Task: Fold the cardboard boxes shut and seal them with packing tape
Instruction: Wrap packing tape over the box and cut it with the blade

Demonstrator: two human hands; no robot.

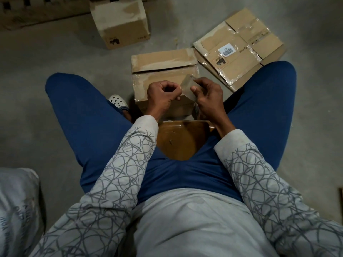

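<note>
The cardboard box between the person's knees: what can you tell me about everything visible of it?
The cardboard box is brown, scuffed, with pale torn patches. It stands on the grey floor. Its far flap is raised; glossy clear tape crosses the top below it. The left hand and right hand pinch a strip of tape in front of it, hiding its near edge.

Grey sleeves point(118, 182) with dark scribbled loops, blue trousers point(89, 115), white perforated clog point(118, 103).

Your left hand point(163, 91) and right hand point(206, 95) pinch a clear tape strip point(187, 88) between them. Beneath stands a brown box point(163, 78), far flap open. Beyond your right hand lie flat boxes point(235, 51).
</note>
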